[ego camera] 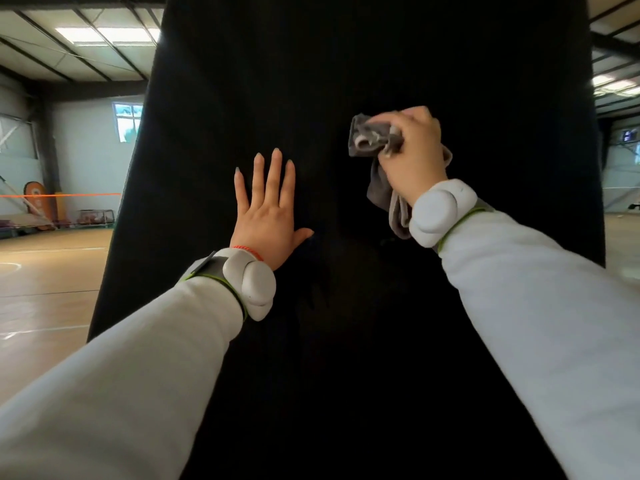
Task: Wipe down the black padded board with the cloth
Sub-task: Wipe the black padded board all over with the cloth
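The black padded board (346, 71) stands upright right in front of me and fills the middle of the head view. My left hand (268, 209) lies flat against it with straight fingers pointing up. To its right and a little higher, my right hand (414, 152) grips a bunched grey cloth (369, 140) against the board. A loose tail of the cloth hangs down past my right wrist. Both wrists carry white bands over light grey sleeves.
A sports hall with a wooden court floor (48, 278) lies to the left. An orange line (62, 195) stretches across at the back left, with an orange banner (36, 195) behind it. More floor shows past the board's right edge (621, 237).
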